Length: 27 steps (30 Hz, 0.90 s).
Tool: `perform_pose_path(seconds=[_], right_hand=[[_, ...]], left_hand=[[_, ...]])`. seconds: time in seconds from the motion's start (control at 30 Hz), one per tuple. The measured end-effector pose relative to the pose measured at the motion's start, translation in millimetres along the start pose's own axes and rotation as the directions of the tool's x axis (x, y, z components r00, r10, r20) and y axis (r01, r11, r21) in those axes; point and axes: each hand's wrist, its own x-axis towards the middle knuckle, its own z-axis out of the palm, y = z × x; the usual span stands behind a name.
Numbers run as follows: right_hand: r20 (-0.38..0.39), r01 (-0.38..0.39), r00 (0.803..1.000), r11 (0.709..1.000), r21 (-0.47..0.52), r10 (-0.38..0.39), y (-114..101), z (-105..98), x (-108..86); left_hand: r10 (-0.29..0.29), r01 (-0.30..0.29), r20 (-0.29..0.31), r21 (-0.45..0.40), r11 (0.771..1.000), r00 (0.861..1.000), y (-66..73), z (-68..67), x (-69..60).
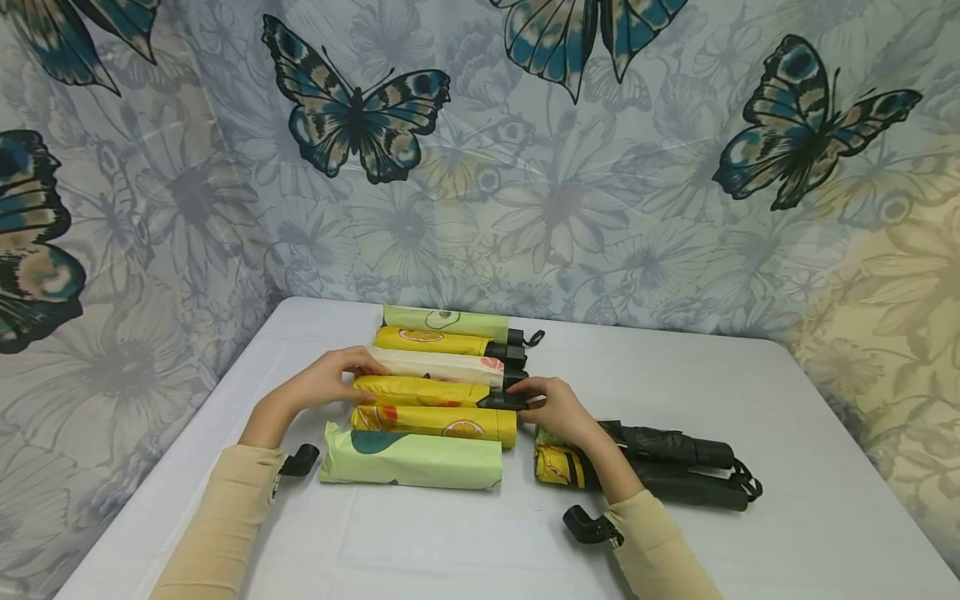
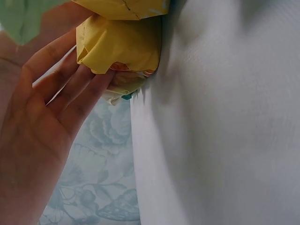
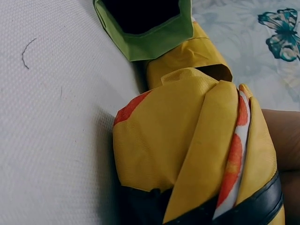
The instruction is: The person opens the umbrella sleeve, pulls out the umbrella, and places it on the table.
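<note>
The desk point(image 1: 645, 375) has a white top with round back corners. Behind it is a back wall point(image 1: 465, 267), and a side wall point(image 1: 135, 433) is on the left. Both are pale gray and blue, with lots of big gray flowers point(image 1: 408, 223). Large butterflies point(image 1: 357, 121) with blue, black and tan wings are on them too. Some butterflies are cut off at the picture's edge. On the right, the back wall looks soft yellow.
</note>
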Motion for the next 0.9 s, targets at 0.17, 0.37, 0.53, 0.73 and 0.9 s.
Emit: perform_pose_path(seconds=[0.17,0.37,0.53,0.73,0.9], right_hand=[[0.001,0.011,1.000,1.000,0.002,-0.011,2.0,-0.9,-0.3],[0.026,0.041,0.999,0.999,0.010,-0.041,5.4,-2.4,0.8],[0.044,0.054,0.997,0.998,0.035,-0.056,7.8,-5.0,1.0],[0.053,0.014,0.998,0.993,0.116,-0.020,6.8,-9.3,-1.7],[0.055,-0.028,0.998,0.986,0.167,0.019,6.8,-10.9,-3.4]], left_hand=[[0.003,-0.003,0.002,0.008,1.000,1.000,0.5,0.1,0.2],[0.003,-0.003,0.005,0.027,1.000,1.000,1.0,0.2,-0.5],[0.006,-0.007,0.012,0.027,1.000,1.000,1.2,-0.1,-1.4],[0.003,-0.004,0.015,0.021,1.000,1.000,1.0,-1.0,-1.5],[-0.001,0.001,0.019,0.004,1.000,1.000,1.3,-1.0,-1.6]])
